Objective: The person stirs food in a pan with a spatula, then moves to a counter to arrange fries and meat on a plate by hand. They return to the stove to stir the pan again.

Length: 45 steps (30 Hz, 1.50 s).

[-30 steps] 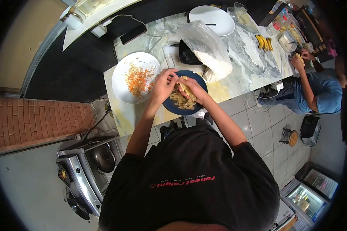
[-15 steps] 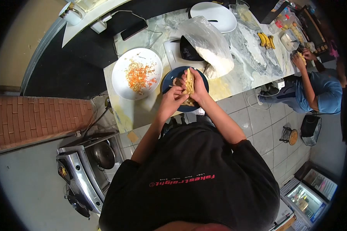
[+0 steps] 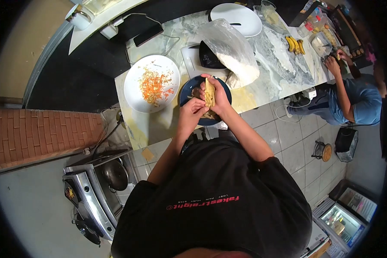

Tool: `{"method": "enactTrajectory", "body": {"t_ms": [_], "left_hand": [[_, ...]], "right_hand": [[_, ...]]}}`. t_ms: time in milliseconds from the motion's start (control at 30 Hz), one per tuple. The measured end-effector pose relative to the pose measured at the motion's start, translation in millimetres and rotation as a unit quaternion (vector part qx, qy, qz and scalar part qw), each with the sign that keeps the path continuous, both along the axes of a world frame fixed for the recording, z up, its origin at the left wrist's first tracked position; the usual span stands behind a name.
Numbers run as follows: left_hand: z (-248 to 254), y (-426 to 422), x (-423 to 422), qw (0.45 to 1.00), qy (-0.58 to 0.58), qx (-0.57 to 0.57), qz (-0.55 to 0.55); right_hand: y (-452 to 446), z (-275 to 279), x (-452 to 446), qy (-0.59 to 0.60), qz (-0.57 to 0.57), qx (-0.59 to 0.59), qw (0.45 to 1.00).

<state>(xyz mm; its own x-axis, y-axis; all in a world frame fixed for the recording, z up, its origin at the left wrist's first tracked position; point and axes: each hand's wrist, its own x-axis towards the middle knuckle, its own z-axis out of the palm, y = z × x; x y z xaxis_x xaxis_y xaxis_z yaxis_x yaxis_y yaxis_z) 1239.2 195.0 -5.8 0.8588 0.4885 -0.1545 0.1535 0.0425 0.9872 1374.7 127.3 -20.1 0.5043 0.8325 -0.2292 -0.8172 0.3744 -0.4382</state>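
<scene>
Over a dark blue bowl [image 3: 185,91] at the counter's front edge, my right hand [image 3: 220,98] is wrapped round an upright bundle of pale yellow strips [image 3: 209,91]. My left hand [image 3: 192,112] has its fingers pinched together at the bundle's lower end; what lies between those fingertips is too small to make out. More pale strips and something brown show in the bowl, partly hidden by both hands. Left of the bowl, a large white plate [image 3: 132,92] bears orange and pale shreds [image 3: 153,88].
Behind the bowl are a black container [image 3: 210,56] and a plastic bag of white powder [image 3: 241,64]. A white plate [image 3: 249,19], a phone [image 3: 148,38] and bananas [image 3: 295,45] lie farther back. Another person in blue [image 3: 361,101] works at right. A stove [image 3: 90,202] stands lower left.
The strips in my right hand now sit closer together and face me more. My left fingers remain at their lower end. The other person's hands have moved apart.
</scene>
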Motion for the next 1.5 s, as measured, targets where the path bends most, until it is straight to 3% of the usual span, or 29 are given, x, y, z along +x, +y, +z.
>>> {"method": "enactTrajectory", "body": {"t_ms": [300,1500], "left_hand": [[1,-9,-4,0.993,-0.018,0.101,0.056],[6,-11,-1,0.942,-0.061,0.325,0.06]], "right_hand": [[5,-12,-1,0.016,0.011,0.013,1.0],[4,-15,-8,0.07,0.01,-0.012,0.997]]}}
